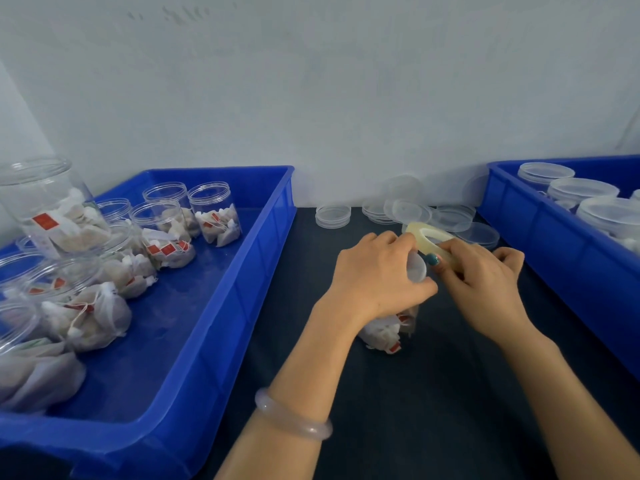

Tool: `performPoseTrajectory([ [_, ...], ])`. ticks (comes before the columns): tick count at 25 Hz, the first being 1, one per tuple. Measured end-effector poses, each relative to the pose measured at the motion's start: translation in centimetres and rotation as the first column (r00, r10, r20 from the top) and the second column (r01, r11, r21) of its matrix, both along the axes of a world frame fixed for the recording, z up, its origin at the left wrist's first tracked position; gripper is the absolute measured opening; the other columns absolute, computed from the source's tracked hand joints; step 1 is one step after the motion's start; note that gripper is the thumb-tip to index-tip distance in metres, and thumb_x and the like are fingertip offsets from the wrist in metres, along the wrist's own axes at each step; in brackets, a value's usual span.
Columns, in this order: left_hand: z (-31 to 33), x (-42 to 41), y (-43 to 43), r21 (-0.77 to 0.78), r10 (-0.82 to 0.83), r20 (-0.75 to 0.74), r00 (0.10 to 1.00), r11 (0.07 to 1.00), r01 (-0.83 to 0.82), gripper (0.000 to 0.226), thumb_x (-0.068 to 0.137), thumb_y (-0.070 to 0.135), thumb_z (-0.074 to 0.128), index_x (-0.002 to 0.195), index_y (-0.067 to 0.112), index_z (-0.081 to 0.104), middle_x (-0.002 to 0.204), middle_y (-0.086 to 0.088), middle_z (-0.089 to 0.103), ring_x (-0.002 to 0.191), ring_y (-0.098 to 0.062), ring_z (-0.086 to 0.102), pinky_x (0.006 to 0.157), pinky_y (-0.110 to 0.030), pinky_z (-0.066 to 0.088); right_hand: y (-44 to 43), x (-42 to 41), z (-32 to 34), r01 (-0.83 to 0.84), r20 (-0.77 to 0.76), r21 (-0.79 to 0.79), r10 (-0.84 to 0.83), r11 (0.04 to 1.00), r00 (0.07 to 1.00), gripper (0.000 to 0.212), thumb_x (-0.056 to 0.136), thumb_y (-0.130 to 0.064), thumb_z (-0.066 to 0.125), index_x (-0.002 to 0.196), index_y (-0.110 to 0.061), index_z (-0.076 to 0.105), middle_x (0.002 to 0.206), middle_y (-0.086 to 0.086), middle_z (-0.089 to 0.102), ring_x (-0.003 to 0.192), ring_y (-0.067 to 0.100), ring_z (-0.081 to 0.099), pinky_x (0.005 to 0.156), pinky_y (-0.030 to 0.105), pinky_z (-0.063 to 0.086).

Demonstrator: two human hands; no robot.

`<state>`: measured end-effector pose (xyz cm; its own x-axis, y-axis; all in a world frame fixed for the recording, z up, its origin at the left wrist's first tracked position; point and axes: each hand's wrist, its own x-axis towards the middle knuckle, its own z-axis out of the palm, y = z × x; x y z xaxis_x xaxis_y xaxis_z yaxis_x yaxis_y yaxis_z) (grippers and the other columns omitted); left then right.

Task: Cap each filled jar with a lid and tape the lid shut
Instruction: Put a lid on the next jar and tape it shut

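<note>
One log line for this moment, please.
left hand: grips lid on jar | right hand: holds tape roll beside lid | stage: taping lid | spare lids: behind

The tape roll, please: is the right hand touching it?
Touching. The head view shows the right hand pinching the tape roll at its near edge with curled fingers, just above the jar that the left hand grips.

Dark table — left blue tray, right blue tray, loose lids, filled jar between.
</note>
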<state>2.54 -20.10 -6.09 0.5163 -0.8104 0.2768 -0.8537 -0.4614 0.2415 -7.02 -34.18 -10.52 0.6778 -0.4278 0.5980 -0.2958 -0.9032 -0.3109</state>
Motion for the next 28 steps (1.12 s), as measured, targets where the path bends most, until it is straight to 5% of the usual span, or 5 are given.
performPoseTrajectory([
  [7,0.0,-0.7,-1.0,-0.073,0.022,0.041,0.999,0.997,-0.019,0.038,0.083,0.055,0.056,0.107,0.026,0.058,0.097,0.012,0.057,0.092,-0.014,0.049,0.066,-0.033,0.033,1.3,0.2,0.4,0.152,0.08,-0.086,-0.145,0.985,0.986,0.022,0.096,-0.027,0.05,0.092,-0.014,0.067,0.078,0.0,0.065,0.079,0.024,0.054,0.079,0.041,0.023],
  [13,0.2,-0.4,-0.7,-0.075,-0.022,0.044,0.999,0.997,0.025,0.034,0.08,0.054,0.06,0.099,0.026,0.054,0.089,0.014,0.049,0.086,-0.013,0.043,0.067,-0.032,0.033,1.2,2.0,0.3,0.267,-0.011,-0.084,-0.269,0.96,0.963,0.018,0.097,-0.015,0.044,0.079,-0.013,0.046,0.076,0.001,0.049,0.08,0.021,0.04,0.076,0.04,0.019],
  [17,0.3,-0.5,-0.8,-0.076,-0.007,0.06,0.998,0.997,0.012,0.032,0.081,0.052,0.059,0.091,0.025,0.045,0.089,0.012,0.049,0.085,-0.014,0.044,0.065,-0.033,0.033,0.2,3.5,0.2,0.303,-0.029,0.032,-0.302,0.953,0.953,0.021,0.097,-0.019,0.039,0.077,-0.015,0.043,0.077,0.001,0.051,0.079,0.02,0.039,0.074,0.038,0.014],
  [23,0.2,-0.7,-1.2,-0.057,0.021,0.03,0.999,0.998,-0.02,0.034,0.082,0.051,0.058,0.102,0.024,0.051,0.091,0.013,0.045,0.088,-0.013,0.041,0.068,-0.033,0.034,-1.5,5.9,0.1,0.366,-0.026,-0.057,-0.368,0.929,0.93,0.02,0.096,-0.02,0.04,0.077,-0.016,0.045,0.075,0.003,0.054,0.077,0.021,0.039,0.07,0.035,0.008],
  [28,0.1,-2.3,-0.6,-0.088,-0.094,0.015,0.995,0.992,0.095,0.031,0.075,0.056,0.059,0.089,0.03,0.049,0.09,0.017,0.055,0.085,-0.009,0.045,0.062,-0.031,0.032,-4.7,7.2,1.5,0.426,-0.167,0.016,-0.418,0.905,0.893,0.038,0.103,-0.042,0.037,0.088,-0.013,0.056,0.092,0.011,0.065,0.087,0.029,0.052,0.085,0.043,0.022],
])
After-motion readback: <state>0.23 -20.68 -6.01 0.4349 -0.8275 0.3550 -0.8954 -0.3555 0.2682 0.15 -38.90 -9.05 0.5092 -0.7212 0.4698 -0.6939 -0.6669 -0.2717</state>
